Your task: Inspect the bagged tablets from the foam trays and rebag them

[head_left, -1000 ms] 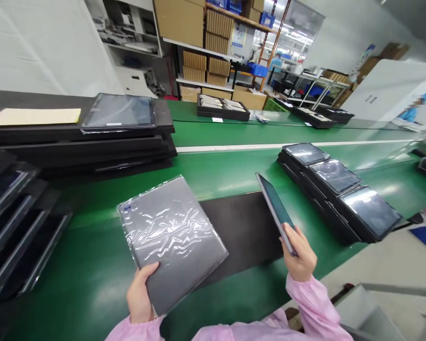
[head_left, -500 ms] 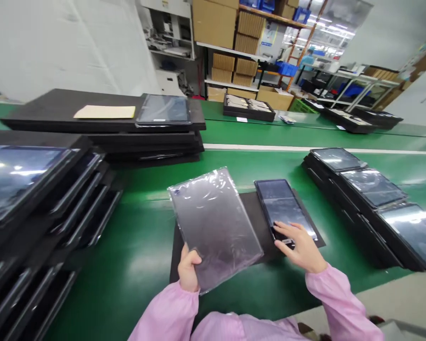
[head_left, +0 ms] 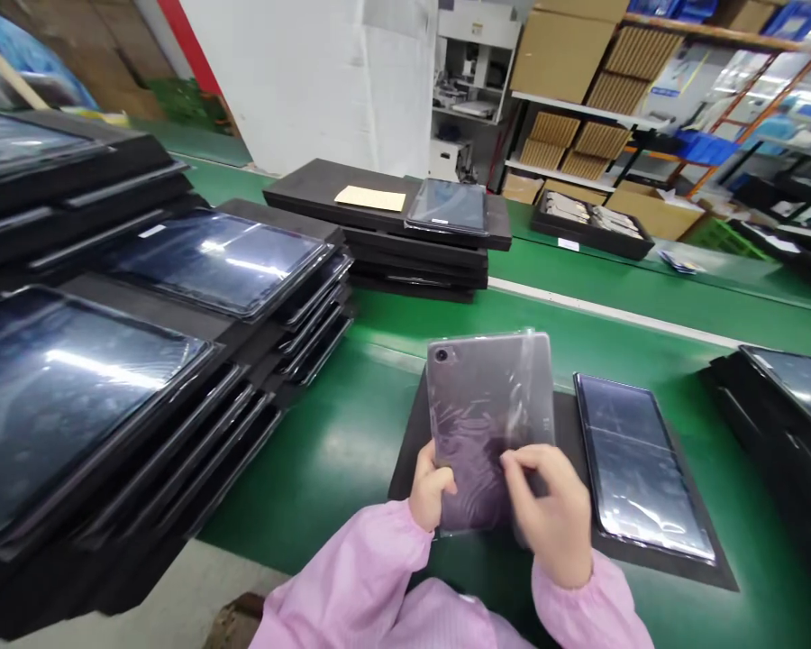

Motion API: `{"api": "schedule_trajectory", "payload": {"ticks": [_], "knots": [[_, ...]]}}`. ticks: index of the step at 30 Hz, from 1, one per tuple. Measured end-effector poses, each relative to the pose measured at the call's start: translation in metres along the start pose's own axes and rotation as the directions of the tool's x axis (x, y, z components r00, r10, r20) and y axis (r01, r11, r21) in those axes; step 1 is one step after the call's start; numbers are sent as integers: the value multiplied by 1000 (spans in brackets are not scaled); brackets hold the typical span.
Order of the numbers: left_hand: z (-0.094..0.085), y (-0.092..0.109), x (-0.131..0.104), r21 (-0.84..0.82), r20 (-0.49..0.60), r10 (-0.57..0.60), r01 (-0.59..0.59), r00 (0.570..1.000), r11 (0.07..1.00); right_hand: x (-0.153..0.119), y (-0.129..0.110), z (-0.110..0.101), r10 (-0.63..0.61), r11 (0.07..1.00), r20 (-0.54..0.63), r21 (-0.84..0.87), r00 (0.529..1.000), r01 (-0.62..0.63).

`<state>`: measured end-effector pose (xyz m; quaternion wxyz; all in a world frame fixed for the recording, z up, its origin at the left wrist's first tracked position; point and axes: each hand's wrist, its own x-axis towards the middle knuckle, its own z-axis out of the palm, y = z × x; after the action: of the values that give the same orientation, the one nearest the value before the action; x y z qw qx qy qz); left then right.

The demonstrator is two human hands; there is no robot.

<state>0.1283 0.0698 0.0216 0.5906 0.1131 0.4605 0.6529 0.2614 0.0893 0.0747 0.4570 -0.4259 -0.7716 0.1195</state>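
Observation:
A grey tablet in a clear plastic sleeve is tilted up before me, its back and corner camera towards me. My left hand grips its lower left edge, thumb on the back. With thumb and fingers pinched together, my right hand is on the sleeve over the tablet's lower right part. Creases run through the plastic around the fingers. Right of my hands, a second tablet lies screen up on a black foam sheet; this sheet also extends under the held tablet.
Black foam trays with tablets are piled at the left. Another foam stack stands behind, bearing a paper slip and a tablet. More trayed tablets are at the right edge. Beyond the green bench stand shelves with cartons.
My right hand has left the tablet on the foam and come to the held tablet's sleeve. The held tablet is turned more upright. The view has swung left.

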Motion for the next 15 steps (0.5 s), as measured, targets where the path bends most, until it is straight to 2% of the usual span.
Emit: {"api": "schedule_trajectory", "payload": {"ticks": [1,2,3,4,6,7,9,11,12,15], "knots": [[-3,-3,0,1,12,-7,7,1000,1000,-2,-11,5,-66,994,114,96,991,55],[-6,-7,0,-3,9,-12,12,1000,1000,-5,-22,11,-165,968,236,223,958,112],[-9,-11,1,-10,-5,-13,13,1000,1000,-9,-30,17,-296,915,340,370,893,162],[-12,-15,2,-17,-21,-14,13,1000,1000,-14,-37,23,-433,839,408,508,804,194],[-16,-22,3,-31,-42,-13,12,999,999,-24,-41,32,-628,703,456,681,631,207],[-17,-24,4,-39,-37,-10,8,999,999,-29,-40,34,-674,668,471,718,569,196],[-16,-24,4,-65,-10,-6,5,1000,998,-37,-34,38,-684,668,525,730,506,147],[-12,-20,3,-98,9,-29,30,1000,995,-43,-29,39,-653,690,556,716,514,103],[-10,-17,1,-111,7,-52,53,999,992,-45,-29,40,-630,698,553,711,545,86],[-4,-7,-4,-131,-44,-120,113,992,985,-43,-36,41,-529,690,497,724,688,8]]}}
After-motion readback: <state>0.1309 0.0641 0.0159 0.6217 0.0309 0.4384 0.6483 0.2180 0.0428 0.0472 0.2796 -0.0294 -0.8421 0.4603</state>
